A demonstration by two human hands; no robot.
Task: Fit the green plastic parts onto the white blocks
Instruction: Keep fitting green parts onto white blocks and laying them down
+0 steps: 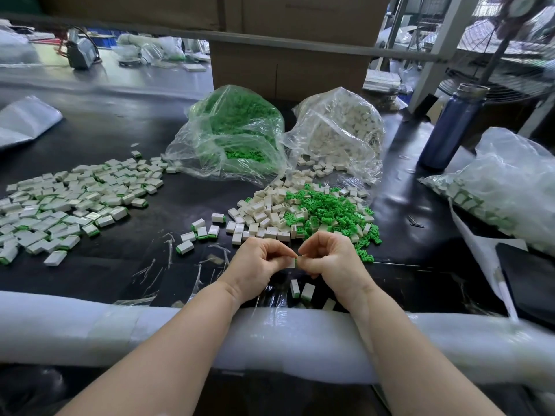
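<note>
Head view: the left hand (260, 259) pinches a white block (291, 262) between thumb and curled fingers, and the right hand (330, 258) pinches something small and green (296, 259) against the block's right end; the two hands meet just above the black table (126, 259), near its padded front edge (180, 331). The green part is almost wholly hidden by the fingertips, so how far it is seated cannot be told.

To do this step well, the person would likely keep the block steady in the left hand, line the green part up square with the block's open end, and push straight in rather than at a slant, so that it goes home evenly.

Supplies are close: a mixed heap of loose white blocks (264, 214) and green parts (330, 214) lies just beyond the hands, spilling from two clear bags, one of green parts (237, 130) and one of white blocks (339, 130). Finished pieces (69, 199) spread over the table to the left, and a few lie right under the wrists (301, 289). Dropping the finished one to the left would keep the stock heap unmixed.
</note>
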